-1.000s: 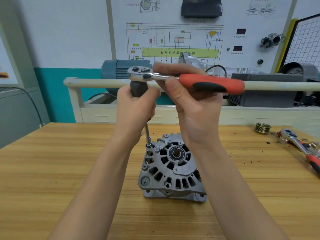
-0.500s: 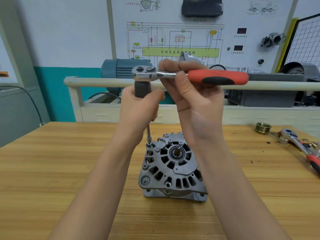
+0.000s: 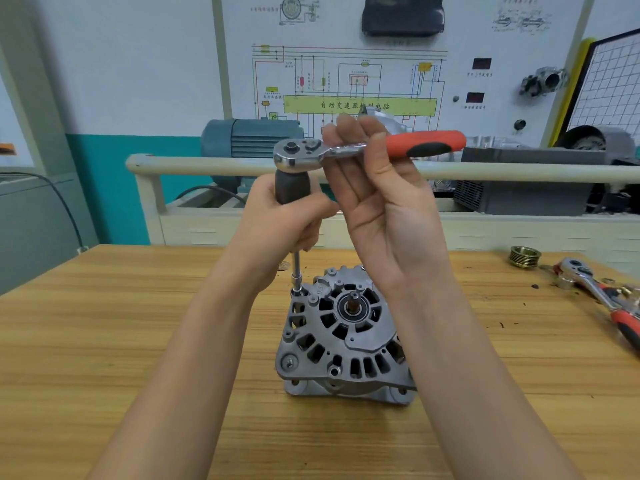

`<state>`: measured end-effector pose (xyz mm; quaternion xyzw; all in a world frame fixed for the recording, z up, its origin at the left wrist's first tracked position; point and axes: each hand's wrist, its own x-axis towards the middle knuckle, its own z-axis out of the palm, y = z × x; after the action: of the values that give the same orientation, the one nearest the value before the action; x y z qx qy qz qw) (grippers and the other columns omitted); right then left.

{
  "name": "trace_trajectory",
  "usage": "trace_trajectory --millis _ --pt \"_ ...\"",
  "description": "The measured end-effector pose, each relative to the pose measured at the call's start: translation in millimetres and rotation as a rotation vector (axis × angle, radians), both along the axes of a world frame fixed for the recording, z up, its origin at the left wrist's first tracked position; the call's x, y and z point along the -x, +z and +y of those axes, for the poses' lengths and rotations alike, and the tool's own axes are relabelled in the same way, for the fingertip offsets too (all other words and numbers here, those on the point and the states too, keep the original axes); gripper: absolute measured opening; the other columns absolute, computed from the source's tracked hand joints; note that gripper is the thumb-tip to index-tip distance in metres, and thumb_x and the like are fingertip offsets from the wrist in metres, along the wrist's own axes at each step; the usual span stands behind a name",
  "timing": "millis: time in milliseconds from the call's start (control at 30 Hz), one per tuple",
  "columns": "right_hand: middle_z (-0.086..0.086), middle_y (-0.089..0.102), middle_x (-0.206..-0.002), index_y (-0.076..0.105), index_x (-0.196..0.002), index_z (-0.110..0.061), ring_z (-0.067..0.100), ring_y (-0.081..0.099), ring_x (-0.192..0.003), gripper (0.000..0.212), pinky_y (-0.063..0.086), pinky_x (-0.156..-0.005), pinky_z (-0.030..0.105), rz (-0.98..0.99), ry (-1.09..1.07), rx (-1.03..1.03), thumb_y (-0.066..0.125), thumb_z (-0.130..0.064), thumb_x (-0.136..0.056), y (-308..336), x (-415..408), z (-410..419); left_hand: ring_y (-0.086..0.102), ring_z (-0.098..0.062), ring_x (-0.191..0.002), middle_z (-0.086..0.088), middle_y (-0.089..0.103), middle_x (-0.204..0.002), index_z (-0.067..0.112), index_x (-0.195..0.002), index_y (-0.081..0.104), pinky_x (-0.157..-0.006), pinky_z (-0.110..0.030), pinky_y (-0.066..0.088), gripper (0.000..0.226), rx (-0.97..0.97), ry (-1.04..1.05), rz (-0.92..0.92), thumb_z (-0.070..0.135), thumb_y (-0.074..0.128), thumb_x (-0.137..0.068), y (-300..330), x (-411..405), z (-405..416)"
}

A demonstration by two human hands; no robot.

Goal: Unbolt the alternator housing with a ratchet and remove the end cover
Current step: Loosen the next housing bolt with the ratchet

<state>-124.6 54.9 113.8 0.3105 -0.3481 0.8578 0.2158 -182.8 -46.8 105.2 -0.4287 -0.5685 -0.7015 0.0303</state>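
Your left hand [image 3: 277, 216] grips the black driver handle [image 3: 290, 187]; your right hand [image 3: 377, 202] pinches the ratchet [image 3: 367, 147]. The grey alternator [image 3: 343, 337] stands on the wooden tabletop [image 3: 104, 341].

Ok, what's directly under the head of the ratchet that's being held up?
Under the ratchet head sits a dark grip, held by the left hand. Below the hand, a thin steel extension runs down to a socket on the alternator. The bolt itself is covered by the socket.

Head-worn view, forward and down, close over wooden bench [image 3: 104, 341].
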Motion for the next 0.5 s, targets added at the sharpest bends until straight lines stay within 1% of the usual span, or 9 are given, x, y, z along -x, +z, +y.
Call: trace_trajectory --millis 100,200,267,333,400,500 --pt "0.008 0.073 -0.086 0.060 -0.093 -0.005 0.020 0.070 -0.088 0.008 0.056 -0.083 0.030 0.090 -0.164 -0.058 0.056 -0.002 -0.086 -3 0 -3 0.024 -0.012 -0.037 0.007 0.029 -0.040 0.024 -0.041 0.037 -0.042 -0.017 0.026 0.036 -0.038 0.138 -0.022 0.004 0.053 -0.066 0 -1 2" --pt "0.013 0.069 -0.085 0.061 -0.089 -0.003 0.024 0.068 -0.087 0.015 0.054 -0.086 0.038 0.216 -0.417 -0.122 0.056 0.009 -0.082 -7 2 -9 0.025 -0.013 -0.037 0.005 0.031 -0.039 0.020 -0.043 0.037 -0.043 -0.020 0.026 0.030 -0.110 0.255 -0.054 0.008 0.054 -0.065 -1 -1 6" --pt "0.015 0.068 -0.086 0.061 -0.089 -0.003 0.025 0.068 -0.087 0.016 0.053 -0.087 0.040 0.242 -0.459 -0.131 0.056 0.010 -0.081 -8 3 -11 0.026 -0.014 -0.036 0.005 0.032 -0.039 0.021 -0.043 0.037 -0.043 -0.020 0.026 0.031 -0.105 0.257 -0.047 0.008 0.054 -0.065 -1 -1 7" --pt "0.011 0.071 -0.085 0.060 -0.091 -0.004 0.023 0.069 -0.086 0.014 0.055 -0.084 0.035 0.202 -0.386 -0.099 0.054 0.006 -0.084 -7 2 -10 0.027 -0.014 -0.037 0.006 0.033 -0.039 0.023 -0.042 0.039 -0.043 -0.021 0.027 0.034 -0.055 0.207 -0.014 0.008 0.056 -0.067 -1 -1 4" --pt "0.006 0.073 -0.085 0.058 -0.096 -0.004 0.019 0.070 -0.086 0.009 0.056 -0.080 0.029 0.124 -0.226 -0.052 0.053 0.000 -0.089 -5 1 -6 0.027 -0.014 -0.038 0.007 0.032 -0.040 0.023 -0.044 0.042 -0.044 -0.021 0.028 0.034 -0.020 0.120 0.027 0.007 0.059 -0.068 -1 0 1" --pt "0.004 0.074 -0.085 0.057 -0.099 -0.004 0.016 0.071 -0.085 0.020 0.056 -0.078 0.026 0.004 -0.031 0.001 0.052 -0.011 -0.081 -1 0 -1 0.031 -0.015 -0.039 0.006 0.034 -0.042 0.021 -0.049 0.045 -0.045 -0.023 0.031 0.026 -0.016 0.036 0.077 0.013 0.066 -0.062 -2 2 -2"
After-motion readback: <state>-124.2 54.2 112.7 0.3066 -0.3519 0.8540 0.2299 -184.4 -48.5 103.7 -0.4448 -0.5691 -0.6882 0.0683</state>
